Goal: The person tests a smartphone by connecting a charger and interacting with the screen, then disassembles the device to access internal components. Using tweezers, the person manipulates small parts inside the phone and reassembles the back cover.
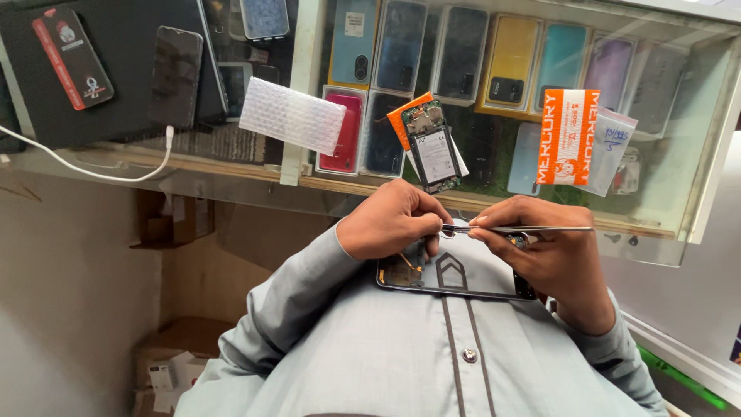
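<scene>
Glass covers the worktop (695, 116), and under the glass lie rows of phone cases in many colours. On the far left a dark phone (175, 76) lies on a black mat, with a white cable (100, 174) plugged into its lower end; the cable runs off to the left edge. Beside it on the mat is a black case with a red stripe (72, 58). Further right, a white piece of bubble wrap (292, 120) rests on the glass over the white frame bar. Near the middle lies an opened phone body (432, 147) showing its battery and circuit board, partly on an orange packet. To the right is an orange and white packet (569, 136), touching a clear plastic bag (614, 150).

Below the worktop edge, close to the grey shirt, both hands work over a phone frame (451, 270). The frame is a dark rectangle with an open back; the shirt shows through it. The left hand (390, 220) is curled over the upper left corner of the frame, its fingers bent and pinched near the tips of the tweezers (517, 228). The right hand (552, 251) grips the metal tweezers, which lie nearly level and point left, and this hand also supports the right end of the frame. Cardboard boxes (166, 371) stand on the floor at the lower left.
</scene>
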`<action>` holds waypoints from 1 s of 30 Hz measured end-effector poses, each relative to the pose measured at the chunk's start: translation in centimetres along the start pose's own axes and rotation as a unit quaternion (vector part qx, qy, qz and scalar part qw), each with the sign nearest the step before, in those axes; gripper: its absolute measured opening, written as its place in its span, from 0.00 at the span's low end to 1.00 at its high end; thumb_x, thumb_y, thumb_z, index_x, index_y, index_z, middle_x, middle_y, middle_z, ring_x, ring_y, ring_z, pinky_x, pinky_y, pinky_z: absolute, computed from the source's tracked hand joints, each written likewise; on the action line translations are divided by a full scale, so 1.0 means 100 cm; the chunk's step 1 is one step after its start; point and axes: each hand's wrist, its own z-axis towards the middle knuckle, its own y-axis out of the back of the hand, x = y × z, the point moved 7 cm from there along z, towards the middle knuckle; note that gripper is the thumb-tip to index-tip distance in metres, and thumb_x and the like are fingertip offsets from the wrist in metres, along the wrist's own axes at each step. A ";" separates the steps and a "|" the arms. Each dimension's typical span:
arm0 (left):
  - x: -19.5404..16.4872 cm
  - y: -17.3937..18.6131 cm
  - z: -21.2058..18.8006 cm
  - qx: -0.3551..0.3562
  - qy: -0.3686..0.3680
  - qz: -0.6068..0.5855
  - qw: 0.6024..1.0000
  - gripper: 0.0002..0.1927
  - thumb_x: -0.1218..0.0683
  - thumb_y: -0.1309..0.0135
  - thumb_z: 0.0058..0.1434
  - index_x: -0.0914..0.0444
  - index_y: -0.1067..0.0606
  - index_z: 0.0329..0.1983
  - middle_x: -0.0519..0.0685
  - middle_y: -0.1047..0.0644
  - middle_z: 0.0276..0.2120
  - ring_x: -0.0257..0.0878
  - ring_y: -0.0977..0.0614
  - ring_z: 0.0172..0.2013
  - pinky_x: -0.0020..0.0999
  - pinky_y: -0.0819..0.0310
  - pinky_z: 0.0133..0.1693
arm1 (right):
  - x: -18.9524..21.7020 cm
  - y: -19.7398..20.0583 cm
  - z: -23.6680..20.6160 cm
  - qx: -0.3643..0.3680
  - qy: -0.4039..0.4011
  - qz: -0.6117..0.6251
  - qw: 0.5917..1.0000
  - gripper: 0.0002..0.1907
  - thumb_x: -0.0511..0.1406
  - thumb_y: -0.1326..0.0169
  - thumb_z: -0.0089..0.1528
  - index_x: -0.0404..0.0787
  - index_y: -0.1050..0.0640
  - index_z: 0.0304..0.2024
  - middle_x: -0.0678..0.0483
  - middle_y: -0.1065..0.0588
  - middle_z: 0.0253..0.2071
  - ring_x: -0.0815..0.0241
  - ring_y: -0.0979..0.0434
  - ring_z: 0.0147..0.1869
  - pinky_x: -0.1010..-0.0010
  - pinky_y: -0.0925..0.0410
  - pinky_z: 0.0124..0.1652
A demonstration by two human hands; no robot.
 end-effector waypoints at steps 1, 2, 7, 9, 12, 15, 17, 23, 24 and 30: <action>0.000 0.002 -0.001 0.003 0.001 -0.004 1.000 0.15 0.60 0.51 0.61 0.74 0.19 0.43 0.49 0.18 0.23 0.30 0.18 0.25 0.24 0.24 0.30 | 0.001 -0.001 0.001 -0.002 -0.001 -0.001 1.000 0.07 0.29 0.33 0.57 0.34 0.19 0.35 0.51 0.17 0.36 0.63 0.15 0.39 0.75 0.24 0.39; 0.001 0.004 -0.002 0.005 0.001 -0.008 1.000 0.15 0.60 0.52 0.61 0.74 0.18 0.43 0.49 0.18 0.23 0.30 0.19 0.25 0.24 0.25 0.30 | 0.002 -0.002 0.001 -0.003 -0.002 -0.001 1.000 0.07 0.29 0.33 0.57 0.34 0.19 0.35 0.51 0.17 0.36 0.63 0.15 0.39 0.75 0.24 0.39; 0.002 0.010 -0.001 0.011 -0.015 -0.035 0.999 0.17 0.60 0.55 0.62 0.75 0.19 0.42 0.50 0.18 0.23 0.30 0.19 0.24 0.24 0.27 0.30 | 0.005 -0.007 0.005 0.001 0.007 -0.001 1.000 0.07 0.29 0.33 0.56 0.35 0.19 0.34 0.51 0.17 0.36 0.63 0.14 0.40 0.75 0.24 0.38; 0.004 0.012 -0.001 0.013 -0.011 -0.048 0.999 0.17 0.60 0.56 0.62 0.75 0.19 0.42 0.50 0.18 0.22 0.30 0.20 0.24 0.24 0.26 0.30 | 0.006 -0.008 0.007 0.005 0.018 -0.005 1.000 0.08 0.29 0.33 0.55 0.35 0.19 0.34 0.51 0.17 0.36 0.63 0.14 0.40 0.75 0.24 0.38; 0.006 0.013 0.000 0.013 -0.003 -0.055 0.998 0.18 0.60 0.57 0.62 0.75 0.19 0.41 0.50 0.18 0.22 0.29 0.19 0.23 0.24 0.26 0.30 | 0.005 -0.010 0.007 0.007 0.022 0.003 1.000 0.08 0.29 0.33 0.55 0.35 0.19 0.35 0.51 0.17 0.36 0.63 0.14 0.40 0.75 0.24 0.39; 0.004 0.013 0.001 0.012 -0.007 -0.038 0.999 0.18 0.59 0.56 0.62 0.75 0.18 0.42 0.50 0.18 0.22 0.29 0.20 0.23 0.24 0.28 0.29 | 0.005 -0.008 0.006 -0.004 0.024 0.013 1.000 0.08 0.28 0.33 0.55 0.35 0.20 0.35 0.50 0.17 0.37 0.62 0.14 0.40 0.75 0.23 0.39; 0.002 0.013 0.001 0.010 -0.003 -0.040 0.999 0.18 0.59 0.55 0.62 0.75 0.18 0.42 0.50 0.18 0.22 0.29 0.20 0.23 0.24 0.29 0.29 | 0.005 -0.008 0.006 -0.006 0.022 0.011 1.000 0.08 0.28 0.33 0.56 0.35 0.20 0.34 0.50 0.17 0.37 0.62 0.14 0.40 0.75 0.23 0.39; -0.002 0.010 0.002 0.009 -0.005 -0.010 1.000 0.14 0.60 0.49 0.60 0.74 0.18 0.41 0.50 0.18 0.23 0.30 0.18 0.25 0.25 0.23 0.31 | 0.005 -0.006 0.005 -0.005 0.019 0.004 1.000 0.07 0.28 0.33 0.56 0.35 0.20 0.34 0.50 0.17 0.37 0.62 0.14 0.40 0.75 0.23 0.39; -0.002 0.009 0.002 0.006 0.001 -0.010 1.000 0.14 0.60 0.49 0.60 0.74 0.18 0.41 0.50 0.18 0.23 0.30 0.18 0.24 0.25 0.22 0.31 | 0.005 -0.006 0.004 -0.005 0.019 0.004 1.000 0.07 0.28 0.33 0.56 0.35 0.20 0.34 0.50 0.17 0.37 0.62 0.14 0.40 0.75 0.23 0.39; -0.003 0.006 0.002 -0.003 0.010 -0.002 1.000 0.12 0.59 0.45 0.60 0.74 0.19 0.41 0.49 0.18 0.23 0.31 0.18 0.24 0.26 0.22 0.29 | 0.006 -0.002 0.002 -0.011 0.023 -0.013 1.000 0.08 0.29 0.33 0.56 0.36 0.20 0.34 0.50 0.17 0.37 0.62 0.14 0.40 0.75 0.24 0.39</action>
